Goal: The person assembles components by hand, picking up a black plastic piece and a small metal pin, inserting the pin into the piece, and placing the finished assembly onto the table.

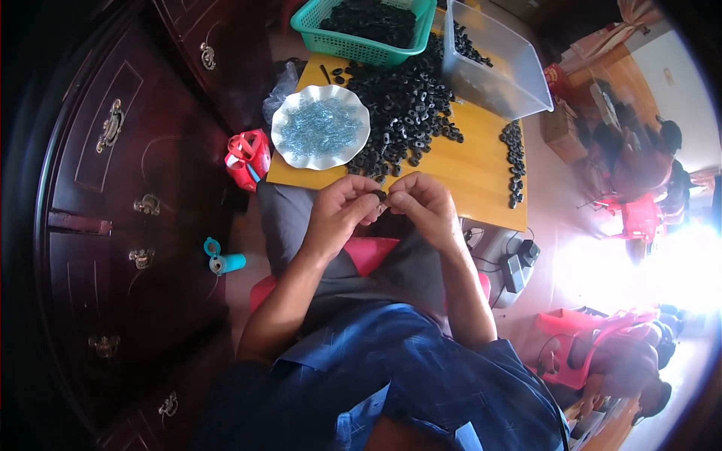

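Note:
Just in front of the table's near edge, my two hands meet over my lap. My left hand [340, 207] is closed in a pinch around a small black plastic part [380, 195]. Against that part, my right hand [427, 207] has its thumb and forefinger pressed together; whatever they grip is too small to make out. Beyond my hands, a pile of similar black parts [406, 109] spreads over the yellow table [474, 150]. A white scalloped plate [287, 150] at the left of the pile holds many thin, clear-bluish pieces.
A green basket [308, 31] of black pieces and a clear plastic bin [500, 71] stand at the back. More black parts [514, 165] line the table's right edge. A red bag [248, 159] and a teal bottle [228, 262] are at left. Other people sit at the right.

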{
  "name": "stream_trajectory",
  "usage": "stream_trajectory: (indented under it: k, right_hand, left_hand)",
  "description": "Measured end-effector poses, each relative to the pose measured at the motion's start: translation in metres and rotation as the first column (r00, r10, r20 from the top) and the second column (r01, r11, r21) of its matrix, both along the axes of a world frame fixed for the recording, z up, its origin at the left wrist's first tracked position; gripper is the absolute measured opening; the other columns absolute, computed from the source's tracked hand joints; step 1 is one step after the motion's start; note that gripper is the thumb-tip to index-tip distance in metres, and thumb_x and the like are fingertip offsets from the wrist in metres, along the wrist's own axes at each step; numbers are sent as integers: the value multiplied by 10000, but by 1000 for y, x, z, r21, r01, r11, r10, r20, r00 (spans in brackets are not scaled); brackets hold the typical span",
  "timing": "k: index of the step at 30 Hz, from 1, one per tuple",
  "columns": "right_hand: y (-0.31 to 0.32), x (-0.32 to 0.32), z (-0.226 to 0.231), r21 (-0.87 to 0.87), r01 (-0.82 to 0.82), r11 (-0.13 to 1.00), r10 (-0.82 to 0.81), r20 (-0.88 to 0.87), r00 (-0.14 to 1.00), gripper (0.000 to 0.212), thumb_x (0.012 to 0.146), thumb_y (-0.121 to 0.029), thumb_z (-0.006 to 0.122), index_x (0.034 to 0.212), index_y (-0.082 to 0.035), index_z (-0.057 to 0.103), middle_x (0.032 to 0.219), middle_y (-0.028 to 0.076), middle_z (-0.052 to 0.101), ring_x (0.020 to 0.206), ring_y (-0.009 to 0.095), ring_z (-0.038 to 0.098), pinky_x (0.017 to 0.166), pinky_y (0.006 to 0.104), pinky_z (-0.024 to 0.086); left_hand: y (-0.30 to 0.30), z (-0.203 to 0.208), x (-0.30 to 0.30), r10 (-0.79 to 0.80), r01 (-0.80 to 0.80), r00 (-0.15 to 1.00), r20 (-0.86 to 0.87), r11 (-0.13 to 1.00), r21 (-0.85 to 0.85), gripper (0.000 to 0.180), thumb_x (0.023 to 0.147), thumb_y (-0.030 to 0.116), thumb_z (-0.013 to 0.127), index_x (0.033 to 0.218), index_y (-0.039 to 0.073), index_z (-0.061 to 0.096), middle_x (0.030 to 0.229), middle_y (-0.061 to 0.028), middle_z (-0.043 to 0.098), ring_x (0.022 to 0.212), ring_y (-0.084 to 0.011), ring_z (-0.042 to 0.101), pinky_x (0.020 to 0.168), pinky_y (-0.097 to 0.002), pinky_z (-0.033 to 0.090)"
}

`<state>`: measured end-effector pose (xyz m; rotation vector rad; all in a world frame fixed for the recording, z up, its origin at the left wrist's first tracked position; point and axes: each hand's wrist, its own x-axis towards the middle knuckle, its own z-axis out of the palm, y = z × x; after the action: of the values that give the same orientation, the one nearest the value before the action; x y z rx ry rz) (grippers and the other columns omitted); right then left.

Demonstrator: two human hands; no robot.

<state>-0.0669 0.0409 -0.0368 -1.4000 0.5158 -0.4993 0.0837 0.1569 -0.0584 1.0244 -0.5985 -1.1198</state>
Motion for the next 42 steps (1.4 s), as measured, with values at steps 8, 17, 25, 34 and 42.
stream_trajectory:
  k: [8, 17, 25, 34, 42]
  right_hand:
    - [-1, -3, 5, -117, -43, 992, 25, -146, 989, 111, 952, -102, 622, 974, 7, 617, 848, 11, 637, 786, 71, 569, 736, 228, 487]
    - [0, -1, -5, -139, -31, 990, 20, -82, 996, 85, 942, -77, 626, 929, 3, 601, 768, 18, 632, 691, 66, 596, 622, 232, 496]
    - [-13, -7, -15, 147, -249, 957, 256, -33, 966, 201, 954, -224, 651, 929, -31, 601, 815, 6, 636, 747, 71, 587, 696, 207, 489]
    - [-117, -11, -11, -447, 66, 892, -215, -291, 932, 132, 918, -162, 658, 916, -30, 658, 789, 15, 662, 729, 103, 617, 681, 258, 503]
    - [-196, -4, -26, -856, 18, 516, -677, -395, 622, 218, 831, -285, 672, 972, -126, 722, 903, 74, 735, 858, 281, 699, 788, 392, 538]
  left_hand:
    - [0, -3, 1, -18, 19, 999, 49, 1000, -7, 169, 923, 36, 617, 1082, -20, 608, 835, -47, 667, 719, -75, 616, 643, -200, 490]
    - [-1, -6, 2, -57, 55, 996, 66, 998, 38, 133, 931, 67, 623, 1049, 8, 643, 841, -33, 681, 711, -61, 616, 643, -193, 489]
    - [-2, -5, 0, -118, 117, 993, 5, 992, 38, 127, 916, 61, 632, 1032, 12, 645, 815, -12, 656, 647, -48, 581, 620, -187, 482]
    - [1, -4, 1, -124, 125, 991, -41, 992, 17, 147, 927, 108, 647, 1045, 22, 637, 864, -35, 675, 659, -56, 591, 603, -182, 484]
    - [-2, -7, 3, -117, 116, 990, -83, 993, -11, 142, 924, 79, 646, 1056, 25, 646, 863, -53, 694, 669, -50, 599, 628, -184, 498]
